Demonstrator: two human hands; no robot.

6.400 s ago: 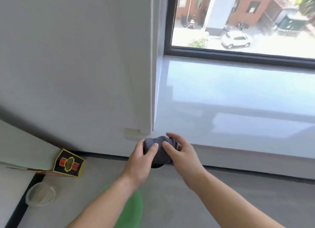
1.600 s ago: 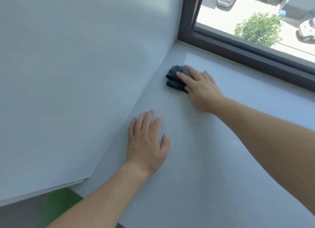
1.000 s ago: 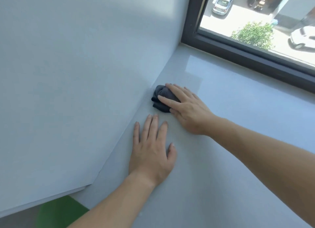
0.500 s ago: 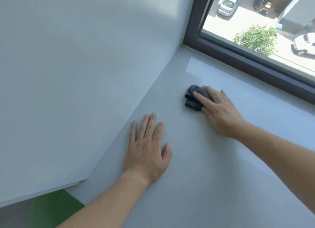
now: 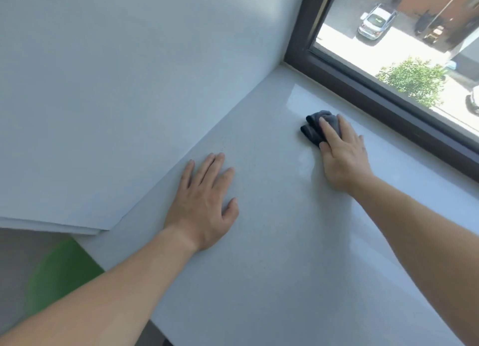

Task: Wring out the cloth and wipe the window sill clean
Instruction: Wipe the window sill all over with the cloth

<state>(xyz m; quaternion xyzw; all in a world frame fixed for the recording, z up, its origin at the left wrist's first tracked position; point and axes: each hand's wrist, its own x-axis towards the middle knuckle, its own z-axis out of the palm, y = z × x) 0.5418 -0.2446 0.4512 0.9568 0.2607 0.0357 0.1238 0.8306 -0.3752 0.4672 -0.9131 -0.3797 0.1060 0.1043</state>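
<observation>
Grey cloth [image 5: 314,128] bunched on window sill [image 5: 285,255] near window frame [image 5: 383,97] | right hand [image 5: 343,159] nearer: straight, closed-up fingers press it, wad at palm's 11 o'clock | left hand [image 5: 204,203] flat, fingers slightly apart, at cloth's 8 o'clock, well apart

Green object [image 5: 59,273] below; car [image 5: 375,22] outside.

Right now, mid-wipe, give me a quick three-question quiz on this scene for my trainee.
1. True or false: the left hand lies flat on the white window sill, holding nothing.
2. Which hand presses the dark grey crumpled cloth? A) left B) right C) both
3. Fill in: the cloth lies nearer the dark ____ than the sill's front edge.
Key: 1 true; 2 B, the right hand; 3 window frame.
</observation>
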